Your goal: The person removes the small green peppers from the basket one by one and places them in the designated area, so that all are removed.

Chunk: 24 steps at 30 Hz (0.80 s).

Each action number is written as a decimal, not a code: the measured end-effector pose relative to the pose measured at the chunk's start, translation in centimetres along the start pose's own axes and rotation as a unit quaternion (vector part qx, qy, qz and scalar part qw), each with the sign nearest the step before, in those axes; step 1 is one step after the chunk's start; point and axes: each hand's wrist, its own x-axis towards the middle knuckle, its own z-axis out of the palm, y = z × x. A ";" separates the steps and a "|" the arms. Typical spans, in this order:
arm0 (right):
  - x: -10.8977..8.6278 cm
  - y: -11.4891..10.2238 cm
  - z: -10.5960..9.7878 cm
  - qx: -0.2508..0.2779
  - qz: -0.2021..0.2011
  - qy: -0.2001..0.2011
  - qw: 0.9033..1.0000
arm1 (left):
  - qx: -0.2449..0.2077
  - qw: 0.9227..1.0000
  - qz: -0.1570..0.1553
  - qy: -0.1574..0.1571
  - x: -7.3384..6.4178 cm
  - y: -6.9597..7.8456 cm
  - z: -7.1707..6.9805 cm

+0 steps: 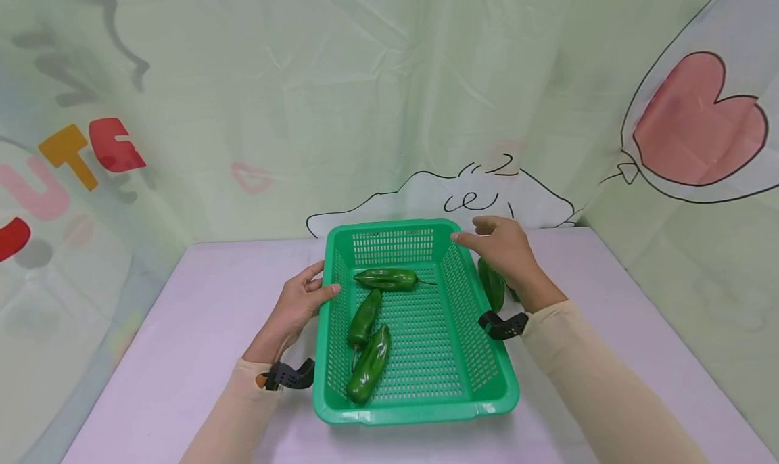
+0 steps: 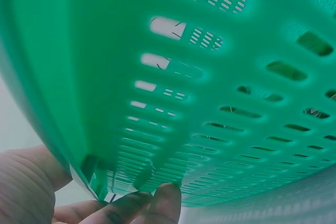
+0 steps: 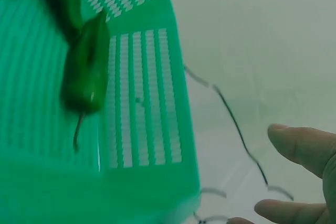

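A green plastic basket [image 1: 420,356] with slotted walls is tilted up a little, its open top facing me. My left hand [image 1: 301,302] grips its left rim, thumb over the edge and fingers under the outside wall; in the left wrist view the fingertips [image 2: 165,198] lie against the slots. Three green peppers sit inside: one crosswise at the far end [image 1: 389,279], one at middle left [image 1: 365,317], one near the front [image 1: 370,366]. By the far right corner is my right hand [image 1: 502,247], thumb and fingers spread; in the right wrist view they stand apart from the rim.
More green peppers [image 1: 491,285] lie on the pale table [image 1: 243,281] just right of the basket, partly covered by it and my right hand. A printed curtain [image 1: 365,112] closes off the back and both sides.
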 end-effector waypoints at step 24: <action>5.7 -1.6 7.9 0.037 0.068 -0.201 0.977 | 0.008 1.000 -0.003 0.005 0.2 0.0 -0.1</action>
